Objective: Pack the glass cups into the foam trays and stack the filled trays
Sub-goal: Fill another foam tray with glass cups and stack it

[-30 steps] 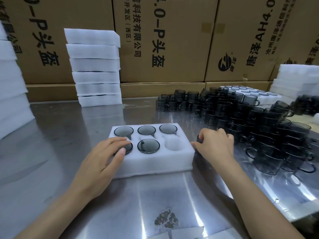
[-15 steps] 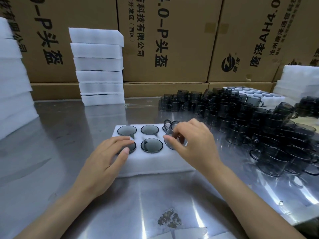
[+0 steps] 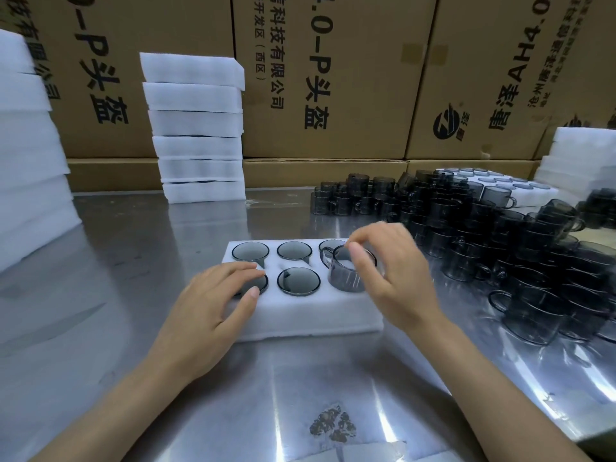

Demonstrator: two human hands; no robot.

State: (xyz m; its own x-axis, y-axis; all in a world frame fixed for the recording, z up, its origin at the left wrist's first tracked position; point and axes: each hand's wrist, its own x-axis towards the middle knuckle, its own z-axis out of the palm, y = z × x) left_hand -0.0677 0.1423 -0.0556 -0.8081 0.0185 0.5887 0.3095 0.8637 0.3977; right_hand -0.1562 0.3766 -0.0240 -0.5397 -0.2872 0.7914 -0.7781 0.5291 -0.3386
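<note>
Behind foam tray (image 3: 300, 315): cartons (image 3: 333, 78) printed "4.0-P头盔"; five smoky cups seated in tray, sixth glass cup (image 3: 346, 278) half-sunk at near-right pocket, pinched by right hand (image 3: 396, 278); left hand (image 3: 213, 301) flat on tray.

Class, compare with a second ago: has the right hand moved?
Yes. The right hand went from the table beside the foam tray to over its near-right slot, carrying a cup.

A shiny steel counter (image 3: 140, 261) fills the foreground, with a dark, scuffed patch (image 3: 333, 425) near its front edge. Behind it stand large brown cardboard boxes (image 3: 333, 78) (printed with black characters and a round logo (image 3: 448, 121)), resting on flatter cardboard cartons (image 3: 320, 171) along the counter's back edge.
</note>
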